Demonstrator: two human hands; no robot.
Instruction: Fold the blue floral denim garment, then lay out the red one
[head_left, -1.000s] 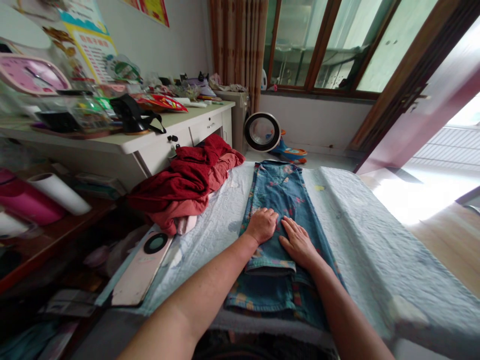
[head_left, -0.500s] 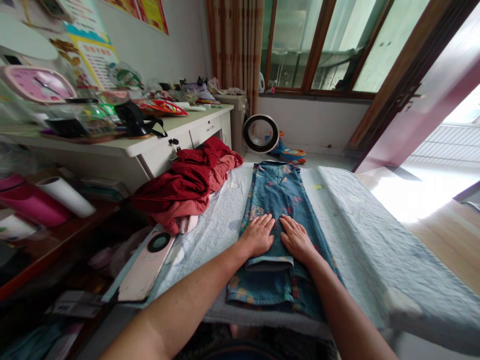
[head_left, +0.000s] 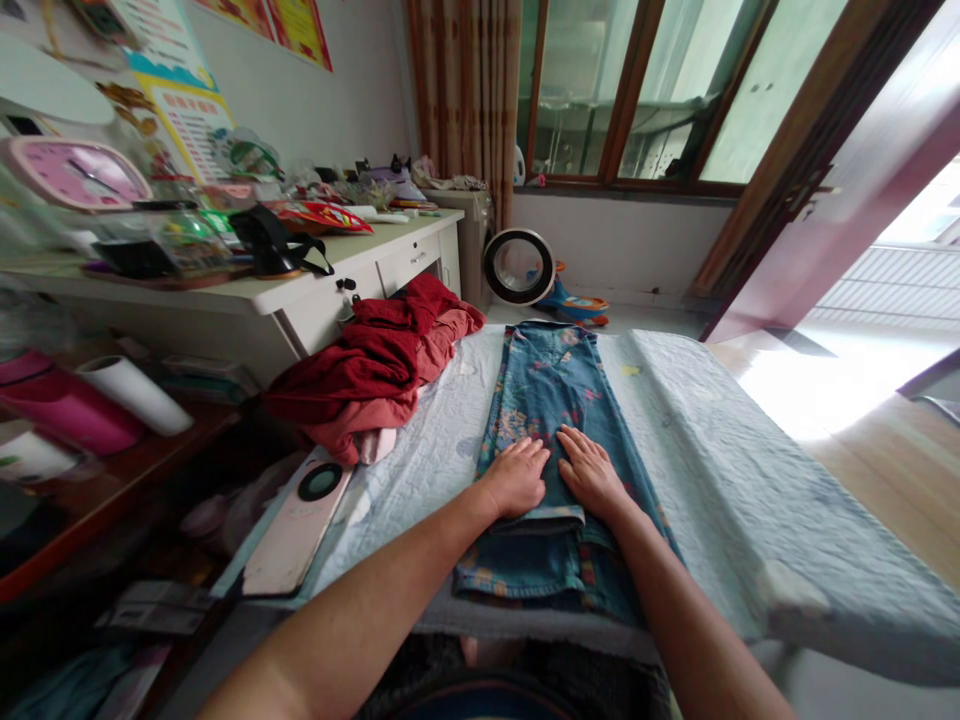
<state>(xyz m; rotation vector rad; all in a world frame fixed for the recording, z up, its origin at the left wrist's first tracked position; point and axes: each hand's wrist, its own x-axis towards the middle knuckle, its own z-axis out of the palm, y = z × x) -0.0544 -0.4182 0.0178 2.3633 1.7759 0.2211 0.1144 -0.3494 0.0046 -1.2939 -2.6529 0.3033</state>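
Note:
A pair of blue floral jeans (head_left: pixel 551 385) lies folded lengthwise on a pale blue quilted cover (head_left: pixel 690 430), with leg hems toward me. My left hand (head_left: pixel 519 475) rests flat on the denim, just above an upper turned cuff. Beside it, a small gap apart, my right hand (head_left: pixel 590 468) presses on the same legs with fingers extended. Neither hand grasps anything. To the left, a crumpled heap of dark red cloth (head_left: pixel 390 345) lies on the cover. Nearer me is a flat, pale pink object (head_left: pixel 296 535) with a black ring on it.
A cluttered white desk (head_left: pixel 300 290) stands along the left wall, with a pink clock (head_left: pixel 79 172) on it. A low shelf at left holds a pink bottle (head_left: pixel 71 405). A washing machine with a round door (head_left: pixel 519 267) stands beyond the table. An open door (head_left: pixel 810 210) is at right.
My left hand has slid slightly toward me along the jeans. The right hand has barely moved. The whole view has shifted a little.

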